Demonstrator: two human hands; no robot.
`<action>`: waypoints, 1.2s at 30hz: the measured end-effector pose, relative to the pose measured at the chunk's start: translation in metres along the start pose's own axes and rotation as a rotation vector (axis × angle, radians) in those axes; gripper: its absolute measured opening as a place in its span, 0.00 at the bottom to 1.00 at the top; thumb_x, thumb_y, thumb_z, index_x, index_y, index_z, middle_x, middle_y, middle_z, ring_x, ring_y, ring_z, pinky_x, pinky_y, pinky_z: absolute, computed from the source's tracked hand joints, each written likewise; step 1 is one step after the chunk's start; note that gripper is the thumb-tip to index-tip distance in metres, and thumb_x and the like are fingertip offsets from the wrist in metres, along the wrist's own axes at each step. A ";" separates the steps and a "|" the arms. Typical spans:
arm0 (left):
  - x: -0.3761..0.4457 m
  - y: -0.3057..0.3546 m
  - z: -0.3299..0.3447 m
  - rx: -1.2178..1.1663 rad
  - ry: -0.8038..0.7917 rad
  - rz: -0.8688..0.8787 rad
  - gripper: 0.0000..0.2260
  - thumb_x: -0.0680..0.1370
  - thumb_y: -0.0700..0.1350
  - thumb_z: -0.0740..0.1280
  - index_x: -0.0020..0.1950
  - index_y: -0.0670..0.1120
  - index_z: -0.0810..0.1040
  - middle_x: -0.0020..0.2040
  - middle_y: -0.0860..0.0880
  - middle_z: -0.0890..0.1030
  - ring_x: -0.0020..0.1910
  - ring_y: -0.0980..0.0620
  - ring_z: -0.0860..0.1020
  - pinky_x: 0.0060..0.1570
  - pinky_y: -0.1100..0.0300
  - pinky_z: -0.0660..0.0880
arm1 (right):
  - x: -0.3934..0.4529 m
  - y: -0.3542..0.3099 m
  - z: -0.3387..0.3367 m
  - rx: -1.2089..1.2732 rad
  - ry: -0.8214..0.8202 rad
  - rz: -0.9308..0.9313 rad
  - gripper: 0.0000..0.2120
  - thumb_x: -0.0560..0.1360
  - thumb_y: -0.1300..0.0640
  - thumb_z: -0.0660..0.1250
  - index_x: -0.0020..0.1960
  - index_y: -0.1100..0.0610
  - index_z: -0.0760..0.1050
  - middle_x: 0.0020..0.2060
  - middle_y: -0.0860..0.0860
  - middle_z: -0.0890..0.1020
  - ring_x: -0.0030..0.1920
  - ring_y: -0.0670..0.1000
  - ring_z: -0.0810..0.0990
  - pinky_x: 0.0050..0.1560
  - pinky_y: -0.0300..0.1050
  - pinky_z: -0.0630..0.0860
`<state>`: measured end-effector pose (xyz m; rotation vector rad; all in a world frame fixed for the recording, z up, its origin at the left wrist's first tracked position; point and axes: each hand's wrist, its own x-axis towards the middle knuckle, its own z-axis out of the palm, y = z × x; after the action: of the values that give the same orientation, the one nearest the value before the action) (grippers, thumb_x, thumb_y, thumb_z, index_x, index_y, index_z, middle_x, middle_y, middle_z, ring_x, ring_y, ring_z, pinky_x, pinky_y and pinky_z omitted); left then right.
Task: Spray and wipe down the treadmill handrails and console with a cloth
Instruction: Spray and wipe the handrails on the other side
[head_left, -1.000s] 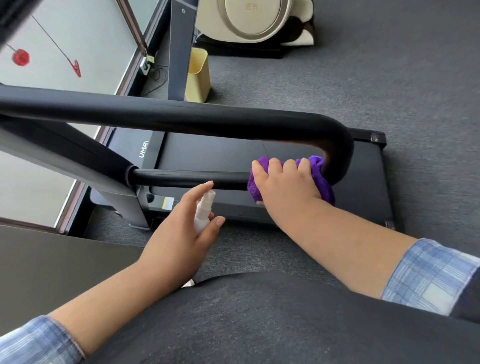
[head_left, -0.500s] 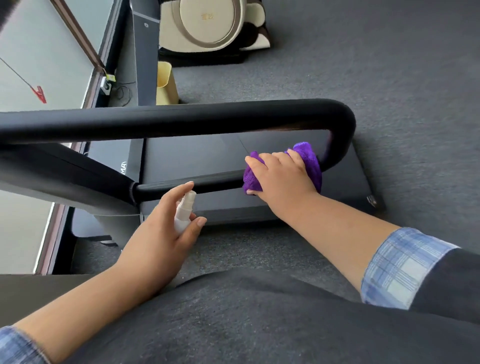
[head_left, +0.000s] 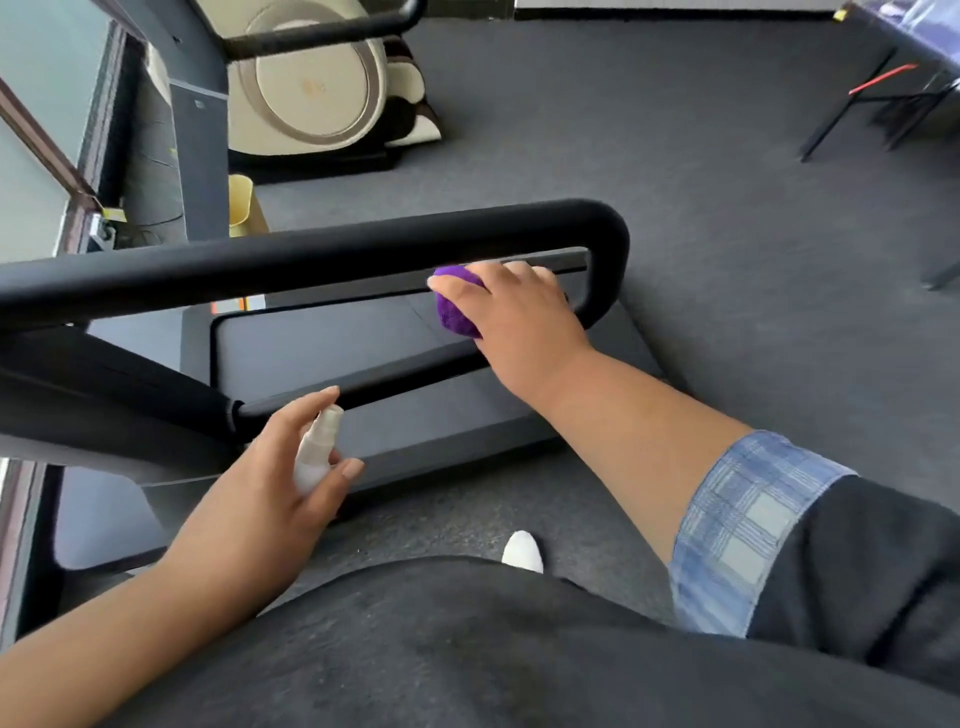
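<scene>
The right hand (head_left: 511, 306) grips a bunched purple cloth (head_left: 457, 306) just under the upper bar of the black treadmill handrail (head_left: 322, 254), near its rounded end. The left hand (head_left: 270, 493) holds a small white spray bottle (head_left: 317, 449) upright beside the handrail's lower bar, forefinger lying along the nozzle.

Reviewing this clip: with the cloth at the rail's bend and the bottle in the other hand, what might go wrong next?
1. The right hand covers most of the purple cloth, so bare skin may rub the handrail instead.
2. The left hand holds the spray bottle with its nozzle toward the treadmill deck; a stray spray could wet the belt.
</scene>
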<state>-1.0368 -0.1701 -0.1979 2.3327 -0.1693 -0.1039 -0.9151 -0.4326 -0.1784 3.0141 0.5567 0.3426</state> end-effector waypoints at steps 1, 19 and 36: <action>0.000 0.000 0.000 -0.007 0.006 -0.011 0.24 0.70 0.68 0.60 0.64 0.80 0.55 0.49 0.62 0.78 0.43 0.64 0.78 0.40 0.60 0.72 | 0.001 0.010 -0.005 -0.058 0.030 0.009 0.35 0.72 0.59 0.72 0.75 0.44 0.65 0.59 0.54 0.78 0.57 0.61 0.78 0.58 0.59 0.72; -0.007 -0.004 0.004 -0.013 0.040 -0.093 0.24 0.70 0.68 0.59 0.63 0.82 0.54 0.48 0.66 0.78 0.47 0.71 0.76 0.41 0.67 0.70 | 0.001 -0.071 0.054 0.245 -0.034 0.118 0.19 0.76 0.38 0.65 0.64 0.42 0.71 0.54 0.44 0.81 0.57 0.54 0.78 0.65 0.66 0.65; -0.008 -0.022 -0.001 -0.016 0.072 -0.125 0.24 0.76 0.62 0.64 0.68 0.74 0.56 0.49 0.65 0.77 0.46 0.69 0.76 0.40 0.68 0.69 | -0.031 -0.005 0.056 0.327 0.211 0.367 0.28 0.70 0.68 0.70 0.68 0.52 0.73 0.65 0.57 0.75 0.66 0.62 0.70 0.69 0.60 0.68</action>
<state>-1.0425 -0.1535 -0.2127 2.3259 0.0126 -0.0830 -0.9321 -0.4394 -0.2403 3.4185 0.0623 0.6542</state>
